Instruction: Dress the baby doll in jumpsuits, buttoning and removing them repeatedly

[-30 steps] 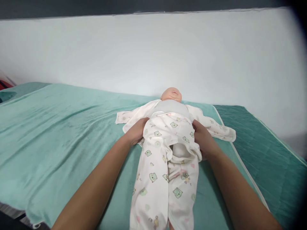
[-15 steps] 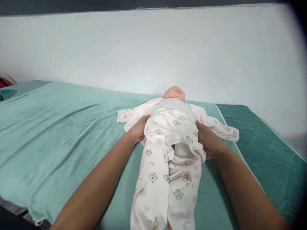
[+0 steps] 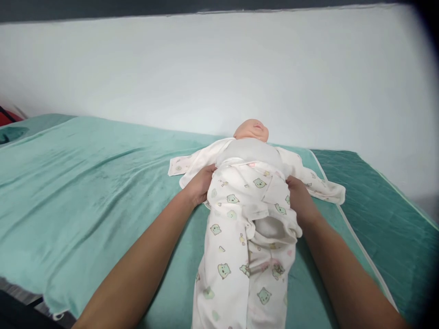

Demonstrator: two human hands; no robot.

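A baby doll [image 3: 251, 131] lies on its back on a teal blanket [image 3: 85, 183], head toward the wall. It wears white trousers printed with small green bears [image 3: 243, 228], and an open matching top [image 3: 308, 180] lies spread beneath it. My left hand [image 3: 199, 183] is closed on the trousers' waistband at the doll's left-hand side. My right hand [image 3: 299, 197] grips the waistband at the other side. The fingertips of both hands are tucked under the cloth. The doll's grey torso [image 3: 249, 150] shows above the waistband.
A white wall [image 3: 219, 73] runs right behind the doll's head. A darker green quilted cover [image 3: 384, 201] lies to the right of the blanket. A red object [image 3: 5, 118] shows at the far left edge.
Both hands have moved the waistband a little further up the doll's torso. The view has shifted slightly, so the doll sits further right.
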